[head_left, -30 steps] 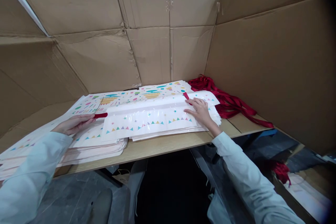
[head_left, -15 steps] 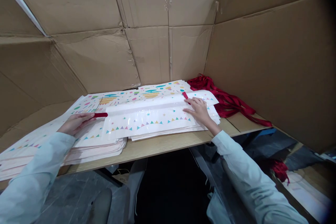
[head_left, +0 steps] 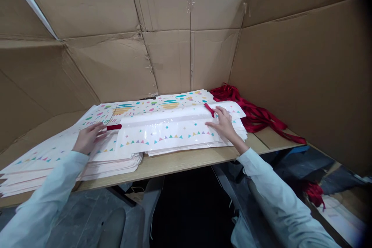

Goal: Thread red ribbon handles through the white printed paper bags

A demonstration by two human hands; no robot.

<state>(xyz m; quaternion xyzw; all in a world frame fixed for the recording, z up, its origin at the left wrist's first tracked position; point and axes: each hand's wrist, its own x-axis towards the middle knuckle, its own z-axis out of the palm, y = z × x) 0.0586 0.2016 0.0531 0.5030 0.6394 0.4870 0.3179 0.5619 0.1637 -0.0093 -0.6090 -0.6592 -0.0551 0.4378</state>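
Both hands are spread across a flat, glossy white paper bag printed with coloured triangle bunting (head_left: 168, 133), which lies lengthwise on top of the stacks near the front edge of a light wooden tabletop (head_left: 180, 161).

The right hand (head_left: 226, 123) lies palm down on the bag's right end. Its fingers (head_left: 218, 113) are stretched out and released, and their tips touch a short red ribbon end (head_left: 209, 109) that sticks out of the bag's far right corner.

The left hand (head_left: 86, 139) rests on a stack of flat white printed sheets (head_left: 43, 161) just left of the bag. Its fingers are loosely curved towards a second red ribbon end (head_left: 114, 127) at the bag's left edge. Whether they pinch the ribbon or only reach it cannot be told.

Beyond the bag lies a far stack of white sheets with a bright confetti print (head_left: 151, 105). To the right of the bag, well clear of both hands, a loose pile of red ribbons (head_left: 254, 115) trails along the tabletop towards its right edge.

Brown cardboard panels joined with clear tape (head_left: 171, 54) wall in the tabletop on the left, far and right sides. The person's pale blue sleeves (head_left: 270, 197) enter from the near edge.
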